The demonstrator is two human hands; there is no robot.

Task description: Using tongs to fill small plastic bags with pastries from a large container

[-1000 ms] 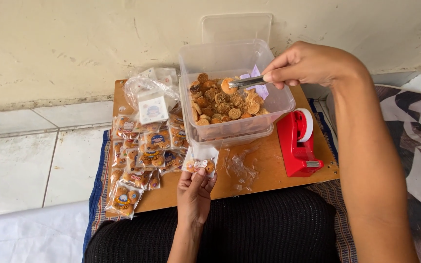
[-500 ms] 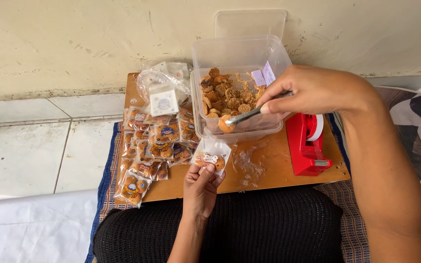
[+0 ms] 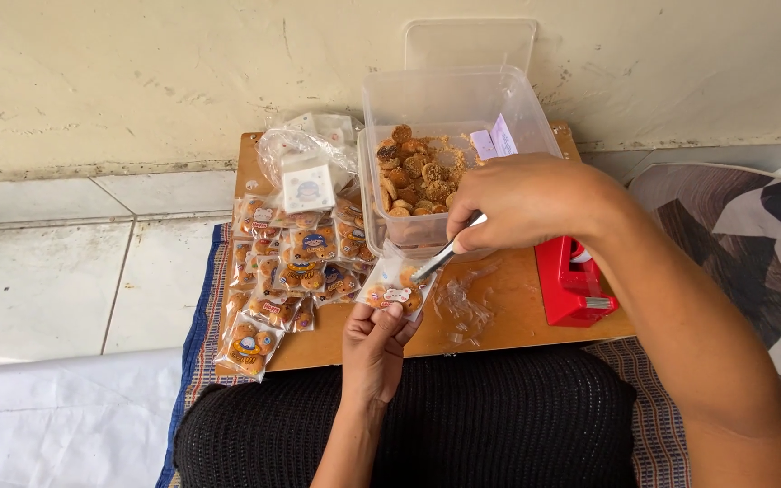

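Note:
My left hand (image 3: 372, 348) holds a small clear bag (image 3: 395, 287) with cookies in it, above the front of a wooden board (image 3: 499, 312). My right hand (image 3: 526, 201) grips metal tongs (image 3: 445, 255) whose tips reach into the top of that bag. Just behind stands a clear plastic tub (image 3: 458, 113) holding several small round cookies (image 3: 418, 176). My right hand covers the tub's front right part.
A pile of filled cookie bags (image 3: 286, 271) lies on the board's left side, with a bundle of empty bags (image 3: 305, 163) behind it. A red tape dispenser (image 3: 574, 285) sits at the right. A clear lid (image 3: 472, 41) leans on the wall. Crumpled clear film (image 3: 463, 307) lies mid-board.
My right hand carried a cookie in the tongs from the tub down and toward me, into the bag in my left hand. The left hand barely moved.

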